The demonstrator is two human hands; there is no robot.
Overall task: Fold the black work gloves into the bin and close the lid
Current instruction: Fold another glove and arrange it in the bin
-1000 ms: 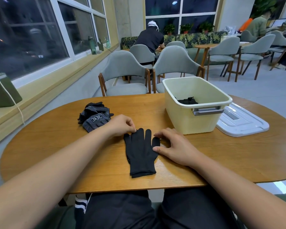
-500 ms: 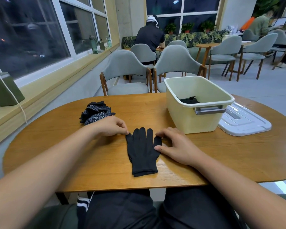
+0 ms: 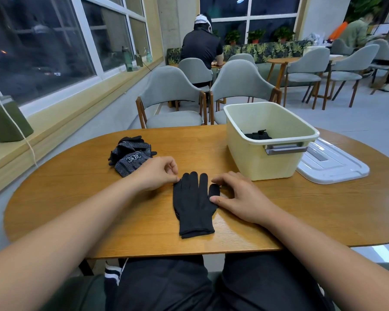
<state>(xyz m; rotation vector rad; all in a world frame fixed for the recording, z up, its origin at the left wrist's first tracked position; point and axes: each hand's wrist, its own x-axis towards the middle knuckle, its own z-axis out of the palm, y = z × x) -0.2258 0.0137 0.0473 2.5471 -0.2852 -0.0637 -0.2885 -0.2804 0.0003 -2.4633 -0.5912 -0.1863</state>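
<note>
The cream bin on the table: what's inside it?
Inside the bin, black gloves lie on the bottom. The near wall hides most of them and the bottom's front part.

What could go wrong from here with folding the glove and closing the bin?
1. The left hand and right hand hold the glove only at its edges. A dotted layer seems to peek out beneath, so the layers may slide apart when folded.
2. The pile sits outside the bin. Putting the lid on early would leave it behind.
</note>
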